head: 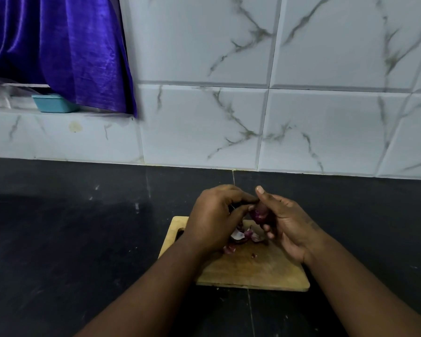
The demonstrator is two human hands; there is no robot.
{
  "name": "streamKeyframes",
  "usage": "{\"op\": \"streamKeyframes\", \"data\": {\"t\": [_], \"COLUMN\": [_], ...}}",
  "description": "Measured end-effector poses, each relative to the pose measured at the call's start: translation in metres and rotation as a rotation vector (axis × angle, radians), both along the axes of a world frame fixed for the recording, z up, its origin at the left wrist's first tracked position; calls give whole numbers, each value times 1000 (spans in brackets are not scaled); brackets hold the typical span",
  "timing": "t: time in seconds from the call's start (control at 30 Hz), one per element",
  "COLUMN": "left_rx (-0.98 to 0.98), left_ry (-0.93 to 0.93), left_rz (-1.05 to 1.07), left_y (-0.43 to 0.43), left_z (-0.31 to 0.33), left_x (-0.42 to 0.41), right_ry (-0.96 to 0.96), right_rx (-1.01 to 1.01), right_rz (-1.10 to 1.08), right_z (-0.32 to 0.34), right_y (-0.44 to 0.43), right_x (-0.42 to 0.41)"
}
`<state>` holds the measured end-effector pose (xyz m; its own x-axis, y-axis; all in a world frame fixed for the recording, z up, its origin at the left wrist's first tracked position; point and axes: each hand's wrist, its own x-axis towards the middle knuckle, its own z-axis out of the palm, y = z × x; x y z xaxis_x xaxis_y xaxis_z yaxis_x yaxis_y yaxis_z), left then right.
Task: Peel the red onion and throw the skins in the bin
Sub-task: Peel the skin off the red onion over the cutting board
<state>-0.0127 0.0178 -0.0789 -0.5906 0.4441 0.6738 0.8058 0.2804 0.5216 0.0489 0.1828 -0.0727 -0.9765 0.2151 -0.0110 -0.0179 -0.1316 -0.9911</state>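
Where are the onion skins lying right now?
Head view: the onion skins lie piled on the wooden cutting board, beside the left hand and just below the red onion held by the right hand.

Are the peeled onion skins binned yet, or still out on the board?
Still out: the skins lie loose on the cutting board.

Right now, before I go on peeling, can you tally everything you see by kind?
Hands: 2, left hand and right hand
Red onion: 1
Pile of skins: 1, pieces too small to count
Cutting board: 1
Teal tub: 1
Purple cloth: 1
Total: 7
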Motion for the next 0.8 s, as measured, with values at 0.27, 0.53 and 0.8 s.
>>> {"op": "streamKeyframes", "data": {"t": [0.27, 0.53, 0.8], "left_rx": [-44, -29, -34], "left_ry": [36, 5, -28], "left_rz": [-28, -35, 5], "left_y": [-1, 1, 3], "left_z": [-2, -5, -4], "left_x": [0, 1, 5], "right_ry": [-36, -53, -60], "right_rx": [104, 137, 94], "right_rz": [-90, -131, -95], "right_z": [-4, -3, -5], "right_y": [3, 5, 5], "right_x": [-2, -3, -3]}}
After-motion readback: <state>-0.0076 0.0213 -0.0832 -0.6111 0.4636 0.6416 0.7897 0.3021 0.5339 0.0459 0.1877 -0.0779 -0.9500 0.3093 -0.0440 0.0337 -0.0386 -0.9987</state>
